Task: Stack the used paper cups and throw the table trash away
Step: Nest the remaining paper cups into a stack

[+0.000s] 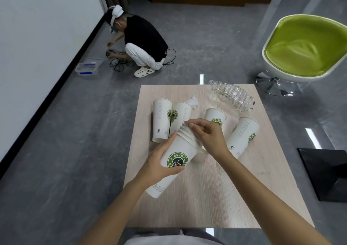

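My left hand (161,162) grips the side of a tilted stack of white paper cups (173,162) with a green logo, held over the wooden table (234,197). My right hand (207,136) rests on the stack's layered rims, fingers curled over them. Two cups (163,120) lie side by side on the table's far left. Another cup (215,118) stands behind my right hand, and one more (243,136) lies tilted to its right. A crumpled tissue (193,102) sits behind the lying cups. A crushed clear plastic bottle (231,94) lies at the far right corner.
A green and white swivel chair (304,47) stands at the right beyond the table. A person (139,40) crouches on the grey floor at the far left with cables and a clear plastic box (89,67). A black base (326,173) sits right of the table.
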A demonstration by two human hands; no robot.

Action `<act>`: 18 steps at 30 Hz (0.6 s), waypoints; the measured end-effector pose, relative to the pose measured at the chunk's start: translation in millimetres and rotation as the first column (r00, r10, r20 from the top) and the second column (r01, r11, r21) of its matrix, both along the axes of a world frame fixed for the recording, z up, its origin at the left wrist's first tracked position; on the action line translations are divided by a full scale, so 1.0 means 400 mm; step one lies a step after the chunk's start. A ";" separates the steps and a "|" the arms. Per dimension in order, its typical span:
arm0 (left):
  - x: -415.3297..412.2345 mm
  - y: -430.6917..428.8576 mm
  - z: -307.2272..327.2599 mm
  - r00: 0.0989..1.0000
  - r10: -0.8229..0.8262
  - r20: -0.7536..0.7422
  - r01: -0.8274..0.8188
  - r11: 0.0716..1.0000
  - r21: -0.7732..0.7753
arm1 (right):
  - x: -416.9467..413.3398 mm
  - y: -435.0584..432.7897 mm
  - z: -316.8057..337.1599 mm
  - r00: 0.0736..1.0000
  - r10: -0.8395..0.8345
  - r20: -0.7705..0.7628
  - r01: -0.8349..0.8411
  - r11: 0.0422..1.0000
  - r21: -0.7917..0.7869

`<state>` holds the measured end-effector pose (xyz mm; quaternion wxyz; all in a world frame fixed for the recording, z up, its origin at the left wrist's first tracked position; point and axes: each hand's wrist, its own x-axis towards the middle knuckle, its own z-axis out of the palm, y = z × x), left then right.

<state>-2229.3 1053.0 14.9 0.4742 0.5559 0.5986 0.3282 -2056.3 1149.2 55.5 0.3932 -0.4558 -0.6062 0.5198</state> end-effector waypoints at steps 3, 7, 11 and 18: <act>-0.013 -0.002 -0.007 1.000 0.022 -0.005 -0.022 1.000 -0.009 | -0.012 0.008 -0.013 0.997 0.072 0.036 -0.073 0.997 0.007; -0.028 0.000 -0.010 0.999 0.042 0.006 -0.042 0.999 -0.020 | -0.031 0.033 -0.018 0.994 0.099 0.050 -0.100 0.995 0.014; -0.048 0.002 -0.012 0.997 0.069 0.029 -0.068 0.998 -0.016 | -0.045 0.066 -0.015 0.996 0.091 0.015 -0.091 0.996 -0.002; -0.096 0.018 -0.014 0.990 0.130 0.047 -0.130 0.991 -0.019 | -0.079 0.122 -0.023 0.992 0.125 -0.019 -0.126 0.990 -0.058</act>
